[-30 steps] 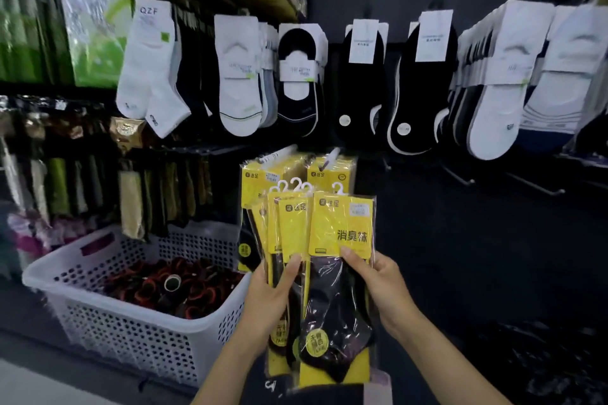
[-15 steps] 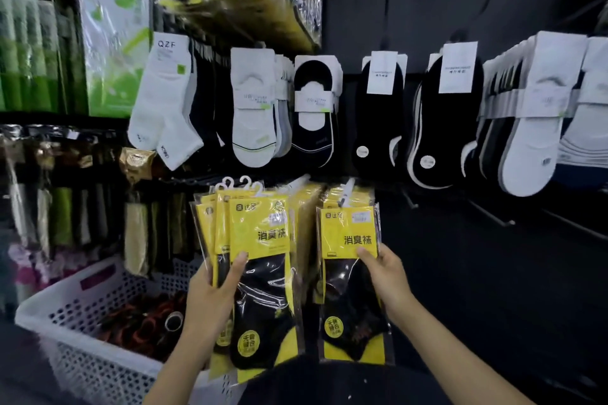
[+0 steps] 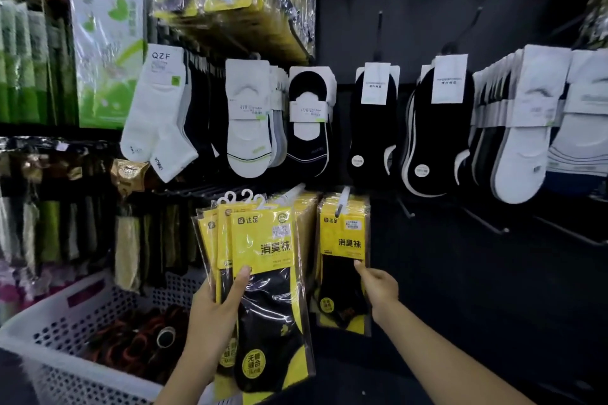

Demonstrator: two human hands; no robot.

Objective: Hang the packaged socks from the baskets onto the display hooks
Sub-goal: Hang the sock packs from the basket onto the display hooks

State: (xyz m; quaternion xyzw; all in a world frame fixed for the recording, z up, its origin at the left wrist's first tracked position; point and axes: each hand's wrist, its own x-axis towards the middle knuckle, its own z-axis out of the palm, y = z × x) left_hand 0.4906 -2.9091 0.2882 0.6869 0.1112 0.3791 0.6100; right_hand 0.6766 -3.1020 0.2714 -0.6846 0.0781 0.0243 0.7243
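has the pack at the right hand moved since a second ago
Yes. The pack went right and up, off the left hand's bunch onto the right hook.

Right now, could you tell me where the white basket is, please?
In the head view, the white basket sits at lower left, beside the left hand holding yellow sock packs.

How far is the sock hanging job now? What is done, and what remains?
Done: yellow packs already hang on the lower hook, the right hand at the front one's edge. In hand: the left hand grips a bundle of packs. Left: hanging that bundle; the white basket holds dark items, unclear if socks.
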